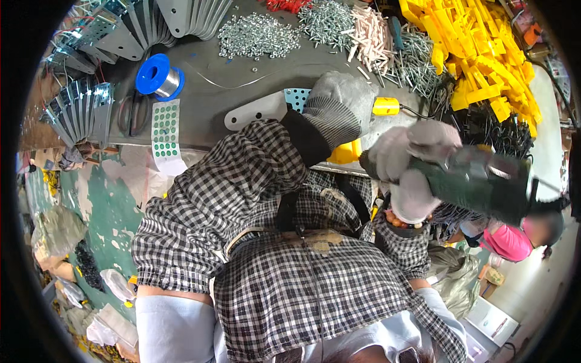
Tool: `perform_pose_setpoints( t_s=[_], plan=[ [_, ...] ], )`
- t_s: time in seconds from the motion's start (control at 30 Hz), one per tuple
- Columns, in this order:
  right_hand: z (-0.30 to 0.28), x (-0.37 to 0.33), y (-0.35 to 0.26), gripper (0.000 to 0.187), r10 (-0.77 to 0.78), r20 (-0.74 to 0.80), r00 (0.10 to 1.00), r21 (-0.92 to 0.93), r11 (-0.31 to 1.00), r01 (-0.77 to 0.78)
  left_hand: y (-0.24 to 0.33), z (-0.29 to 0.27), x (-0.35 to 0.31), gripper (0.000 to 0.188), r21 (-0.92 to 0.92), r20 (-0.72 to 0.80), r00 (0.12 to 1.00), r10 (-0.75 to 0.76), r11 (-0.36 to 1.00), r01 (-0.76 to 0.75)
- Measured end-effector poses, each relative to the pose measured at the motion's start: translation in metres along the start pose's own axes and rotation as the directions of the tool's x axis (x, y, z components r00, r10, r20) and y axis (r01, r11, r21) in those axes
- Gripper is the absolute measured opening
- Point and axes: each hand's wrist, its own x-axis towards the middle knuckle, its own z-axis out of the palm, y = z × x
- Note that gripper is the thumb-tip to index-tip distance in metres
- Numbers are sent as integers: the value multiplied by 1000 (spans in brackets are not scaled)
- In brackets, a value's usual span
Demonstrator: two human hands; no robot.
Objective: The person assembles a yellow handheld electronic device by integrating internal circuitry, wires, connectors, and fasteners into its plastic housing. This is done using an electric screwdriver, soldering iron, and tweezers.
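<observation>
My left hand (344, 100), in a grey glove, bends over a flat metal bracket (259, 114) with a perforated blue-tinted end and grips it on the bench; its fingertips are mostly hidden. Just right of this hand lies a yellow plastic piece (386, 106) with a black cable, and another yellow piece (346, 152) sits at the bench's near edge. Gloved too, my right hand (414, 160) is wrapped round a dark green electric screwdriver (478, 184), which is blurred and held sideways over the right side. Its bit is not distinct.
Piles of small nuts (257, 36), screws (327, 25), pale pegs (370, 39) and yellow plastic parts (478, 51) line the bench's far side. At left are stacked metal brackets (78, 115), a solder wire spool (160, 77), scissors (128, 115) and a sticker sheet (166, 133). Another person (508, 241) is at right.
</observation>
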Motion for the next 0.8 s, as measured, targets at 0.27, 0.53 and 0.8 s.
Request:
perform_pose_setpoints(
  t_s=[0.27,0.53,0.8],
  plan=[
    [2,28,18,37,40,555,831,185,968,-170,-4,5,10,28,-11,79,997,25,1000,-24],
    [2,33,27,39,129,597,792,211,927,-310,-12,11,9,21,-72,-47,997,59,995,-62],
    [4,26,-2,51,141,490,860,-60,990,-128,0,-7,3,24,-89,117,993,-26,995,36]
  ],
)
